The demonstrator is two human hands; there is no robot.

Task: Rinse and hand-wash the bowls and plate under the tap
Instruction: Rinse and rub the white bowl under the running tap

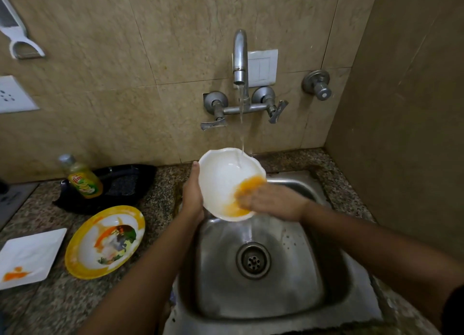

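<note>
A white bowl [221, 181] with orange residue at its lower right is tilted over the steel sink [296, 272], under water running from the tap [239, 58]. My left hand [192, 196] grips the bowl's left rim from beneath. My right hand [273, 201], blurred with motion, has its fingers inside the bowl on the orange smear. A yellow-rimmed patterned plate [105, 242] lies on the counter left of the sink. A white square dish [27, 257] with an orange stain sits further left.
A yellow dish-soap bottle [82, 177] stands in a black tray [120, 184] at the back left of the granite counter. Tap handles [213, 125] and a wall valve [317, 83] stick out from the tiled wall. A wall closes the right side.
</note>
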